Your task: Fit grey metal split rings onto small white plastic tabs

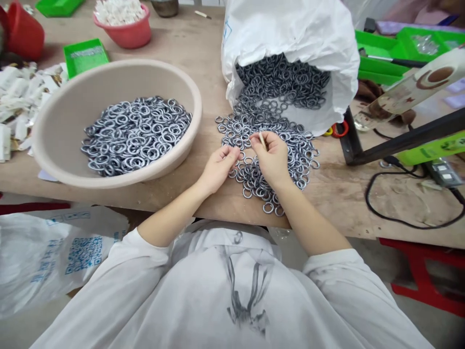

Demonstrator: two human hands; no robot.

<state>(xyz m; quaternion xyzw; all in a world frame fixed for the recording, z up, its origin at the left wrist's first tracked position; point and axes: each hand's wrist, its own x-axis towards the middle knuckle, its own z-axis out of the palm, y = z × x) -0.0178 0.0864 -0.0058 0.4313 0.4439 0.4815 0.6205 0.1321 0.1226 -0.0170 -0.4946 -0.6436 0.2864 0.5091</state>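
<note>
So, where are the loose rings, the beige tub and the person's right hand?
Loose rings [253, 177]: head view, on the nearer rings.
Beige tub [109, 86]: head view, inner far wall.
Right hand [274, 159]: head view, back of the hand.

Grey rings [136, 135], beige tub [60, 131].
We see white sack [286, 29], green tray [83, 67], red bowl [125, 36], white shirt [196, 295], dark print [244, 310].

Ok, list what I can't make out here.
All in the head view:
Left hand: whether its pinch holds anything; the closed grip hides that.
Beige basin: floor beneath its rings, buried by them.
Ring bag: its depths, hidden by its plastic.
Top-left green tray: top edge cuts it off.
</note>
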